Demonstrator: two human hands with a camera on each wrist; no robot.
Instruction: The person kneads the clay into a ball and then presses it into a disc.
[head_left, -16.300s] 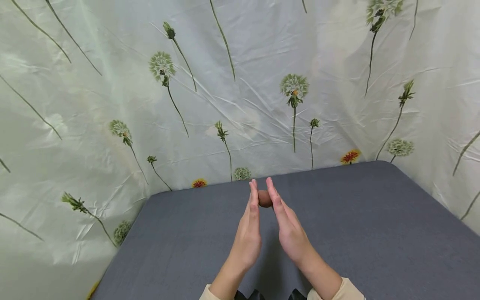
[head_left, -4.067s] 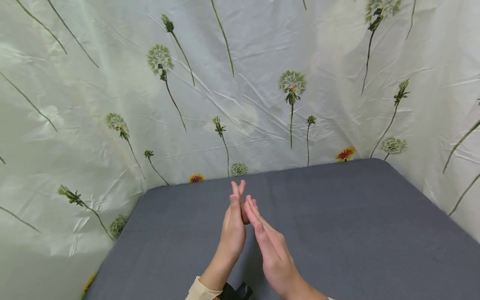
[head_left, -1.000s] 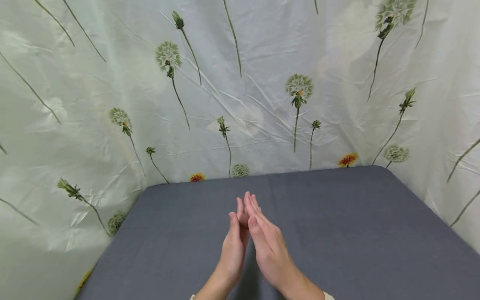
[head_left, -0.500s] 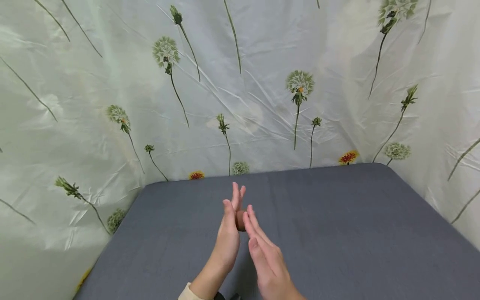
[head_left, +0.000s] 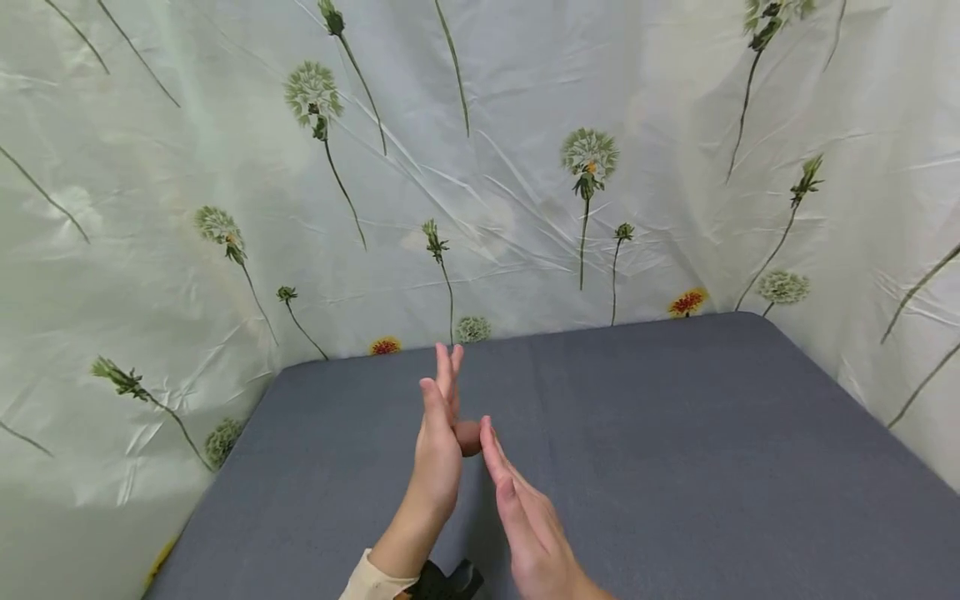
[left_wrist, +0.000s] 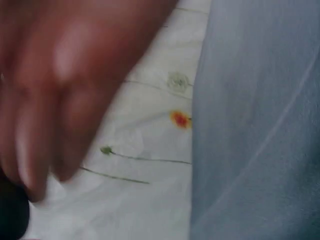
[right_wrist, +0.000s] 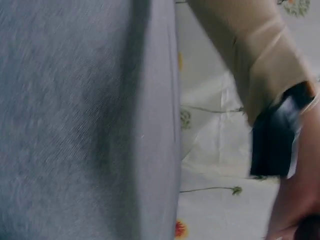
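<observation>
Flower-printed cloth (head_left: 510,275) hangs behind a grey tabletop (head_left: 675,433) that spreads beneath the fingers. Compared with a second ago, when both hands' fingertips stood nearly level and hid most of what lay between them, the left fingers now reach well beyond the right ones, and more of the brown ball (head_left: 469,438) shows. On the left hand (head_left: 438,458) the fingers are straight and upright, the ball touching their inner side near the base. To the ball's right, the right hand's (head_left: 528,525) straight fingers lean inward, tips against it; neither hand curls round it. Below the left fingers, a cream sleeve (head_left: 375,575) and a black device (head_left: 447,579) are cut off by the lower edge. The left-wrist view has a blurred hand; dark rounded shapes at both wrist views' edges cannot be made out.
</observation>
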